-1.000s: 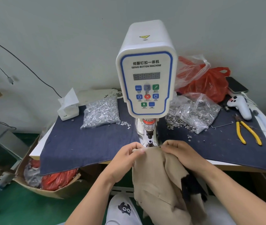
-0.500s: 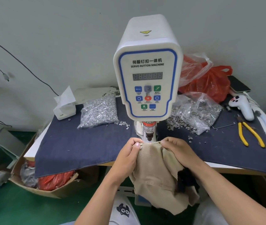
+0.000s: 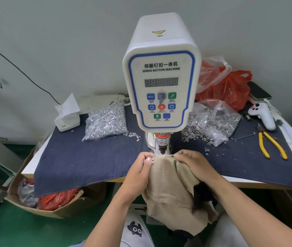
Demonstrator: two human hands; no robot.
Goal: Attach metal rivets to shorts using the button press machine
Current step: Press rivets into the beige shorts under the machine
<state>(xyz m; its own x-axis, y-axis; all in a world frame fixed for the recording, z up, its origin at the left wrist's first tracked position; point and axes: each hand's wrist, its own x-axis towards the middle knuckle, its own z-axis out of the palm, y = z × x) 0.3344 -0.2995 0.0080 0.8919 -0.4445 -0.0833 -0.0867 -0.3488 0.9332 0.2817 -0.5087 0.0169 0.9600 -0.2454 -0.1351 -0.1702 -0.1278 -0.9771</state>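
The white, blue-trimmed servo button press machine (image 3: 161,82) stands at the middle of the table's front edge, on a dark blue denim cloth (image 3: 88,163) covering the table. The beige fabric shorts (image 3: 170,189) hang over that front edge, their top hem stretched flat under the press head. The left hand (image 3: 138,172) pinches the hem's left end beside a round metal rivet (image 3: 153,159); the right hand (image 3: 195,164) grips the right end next to a second rivet (image 3: 172,156). A clear bag of silver rivets (image 3: 106,122) lies towards the rear left; yellow-handled pliers (image 3: 272,145) lie near the right edge.
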